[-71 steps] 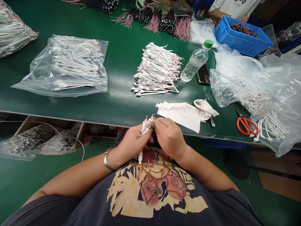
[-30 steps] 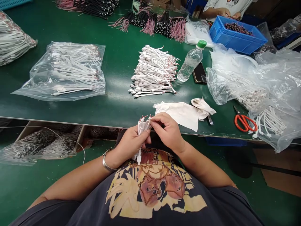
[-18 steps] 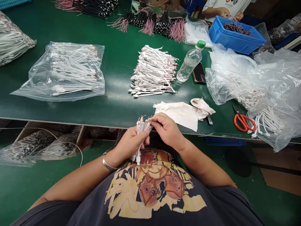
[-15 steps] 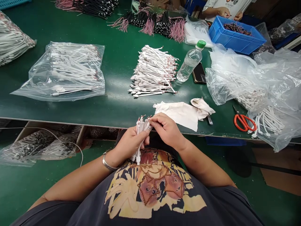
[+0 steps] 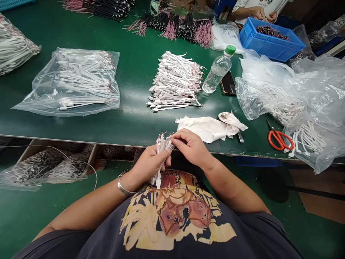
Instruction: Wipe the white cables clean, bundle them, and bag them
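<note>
In front of my body, just off the table's edge, my left hand (image 5: pixel 151 160) is closed around a bundle of short white cables (image 5: pixel 163 144). Their stripped reddish wire ends point up and their white connectors hang below the fist. My right hand (image 5: pixel 190 145) is closed in a pinch at the upper right of the bundle, on the wire ends; the fingertips hide exactly what they grip. Beyond the hands a large pile of white cables (image 5: pixel 178 81) lies on the green table (image 5: pixel 134 126). A crumpled white cloth (image 5: pixel 202 127) is nearest to my right hand.
Left stands a clear bag of white cables (image 5: pixel 86 81). Right of the pile are a water bottle (image 5: pixel 217 70), a phone (image 5: pixel 228 83), red-handled scissors (image 5: pixel 280 139) and plastic bags (image 5: pixel 318 90). A blue bin (image 5: pixel 269 43) stands before another person's hands (image 5: pixel 265 15).
My hands stay almost still on the bundle. The white cloth's front edge has lifted and folded back from the table edge. The other person's hands have shifted slightly.
</note>
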### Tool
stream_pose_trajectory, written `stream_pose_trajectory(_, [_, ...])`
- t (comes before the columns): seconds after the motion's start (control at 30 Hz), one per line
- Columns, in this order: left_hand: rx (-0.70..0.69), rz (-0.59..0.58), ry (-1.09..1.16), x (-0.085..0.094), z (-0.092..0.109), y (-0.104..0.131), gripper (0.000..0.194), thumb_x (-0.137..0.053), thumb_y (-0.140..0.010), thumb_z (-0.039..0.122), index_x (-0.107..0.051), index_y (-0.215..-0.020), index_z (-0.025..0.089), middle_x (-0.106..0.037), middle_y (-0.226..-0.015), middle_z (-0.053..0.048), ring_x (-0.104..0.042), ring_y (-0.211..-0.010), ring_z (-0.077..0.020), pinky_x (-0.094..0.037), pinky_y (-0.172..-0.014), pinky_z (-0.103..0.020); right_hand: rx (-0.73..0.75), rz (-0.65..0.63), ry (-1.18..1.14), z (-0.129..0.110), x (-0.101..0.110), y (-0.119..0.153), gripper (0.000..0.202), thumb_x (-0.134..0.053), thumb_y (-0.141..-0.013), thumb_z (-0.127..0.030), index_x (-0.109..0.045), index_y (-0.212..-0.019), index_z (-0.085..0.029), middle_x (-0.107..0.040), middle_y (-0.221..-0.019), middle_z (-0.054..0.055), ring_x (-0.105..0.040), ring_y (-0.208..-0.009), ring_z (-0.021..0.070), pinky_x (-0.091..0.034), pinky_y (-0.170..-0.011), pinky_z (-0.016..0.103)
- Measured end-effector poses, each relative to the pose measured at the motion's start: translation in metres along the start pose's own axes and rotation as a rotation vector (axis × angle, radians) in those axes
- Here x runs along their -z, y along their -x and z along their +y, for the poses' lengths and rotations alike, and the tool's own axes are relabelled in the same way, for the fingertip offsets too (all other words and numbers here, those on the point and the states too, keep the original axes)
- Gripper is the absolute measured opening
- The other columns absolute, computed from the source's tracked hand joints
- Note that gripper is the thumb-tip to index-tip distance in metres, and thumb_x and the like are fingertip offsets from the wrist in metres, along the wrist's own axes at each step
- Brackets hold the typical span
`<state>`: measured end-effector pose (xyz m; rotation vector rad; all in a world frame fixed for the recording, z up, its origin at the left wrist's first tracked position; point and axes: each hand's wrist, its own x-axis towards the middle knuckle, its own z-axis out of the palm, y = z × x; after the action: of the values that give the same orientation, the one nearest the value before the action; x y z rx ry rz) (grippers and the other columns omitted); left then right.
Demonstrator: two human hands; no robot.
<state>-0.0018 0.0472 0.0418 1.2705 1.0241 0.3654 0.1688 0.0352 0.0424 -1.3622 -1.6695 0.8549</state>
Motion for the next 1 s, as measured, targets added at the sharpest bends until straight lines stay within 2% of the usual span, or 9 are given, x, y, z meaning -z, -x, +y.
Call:
stream_pose_trajectory(0.27, [-0.005, -0.006, 0.0, -0.001, 0.0, -0.001, 0.037, -0.051, -0.084, 0.037, -0.055, -0.056, 0.014, -0.049, -0.046, 0.003, -0.043, -0.041, -0.0057, -0.033, -0.044, -0.018, -0.018, -0.013, -0.006, 0.001, 0.0, -0.001, 0.008, -0.057, -0.084, -0.016, -0.064, -0.083, -0.018, -0.063, -0.084, 0.003, -0.058, -0.083, 0.0139, -0.046, -0.079, 0.029])
stream_pose_trajectory(0.57, [0.005, -0.006, 0.01, -0.002, -0.001, -0.001, 0.035, -0.051, -0.085, 0.034, -0.054, -0.056, 0.014, -0.051, -0.048, 0.003, -0.044, -0.042, -0.0053, -0.034, -0.045, -0.018, 0.017, -0.066, 0.105, 0.001, 0.002, -0.002, 0.011, -0.053, -0.087, -0.014, -0.062, -0.082, -0.018, -0.061, -0.084, 0.004, -0.057, -0.083, 0.0149, -0.046, -0.079, 0.029])
stream_pose_trajectory(0.7, [0.006, -0.013, 0.013, -0.001, -0.002, 0.001, 0.037, -0.05, -0.085, 0.036, -0.055, -0.056, 0.014, -0.051, -0.049, 0.003, -0.044, -0.042, -0.0055, -0.033, -0.045, -0.018, 0.083, -0.087, 0.142, 0.002, 0.003, -0.001, 0.014, -0.048, -0.09, -0.017, -0.061, -0.083, -0.017, -0.061, -0.084, 0.005, -0.056, -0.083, 0.0151, -0.045, -0.079, 0.029])
stream_pose_trajectory(0.87, [-0.008, 0.007, 0.084, -0.001, -0.007, -0.001, 0.045, -0.05, -0.085, 0.047, -0.05, -0.054, 0.015, -0.048, -0.048, 0.003, -0.043, -0.042, -0.0067, -0.032, -0.044, -0.02, 0.206, -0.159, 0.208, 0.002, 0.008, -0.002, 0.02, -0.043, -0.093, -0.019, -0.062, -0.088, -0.016, -0.062, -0.084, 0.006, -0.055, -0.083, 0.0161, -0.045, -0.078, 0.03])
stream_pose_trajectory(1.0, [-0.04, 0.037, 0.129, -0.003, -0.012, -0.003, 0.047, -0.049, -0.085, 0.05, -0.043, -0.053, 0.017, -0.043, -0.046, 0.004, -0.041, -0.044, -0.008, -0.031, -0.045, -0.021, 0.21, -0.227, 0.23, 0.003, 0.014, -0.005, 0.02, -0.043, -0.092, -0.017, -0.063, -0.089, -0.016, -0.063, -0.085, 0.006, -0.056, -0.083, 0.0163, -0.045, -0.078, 0.03])
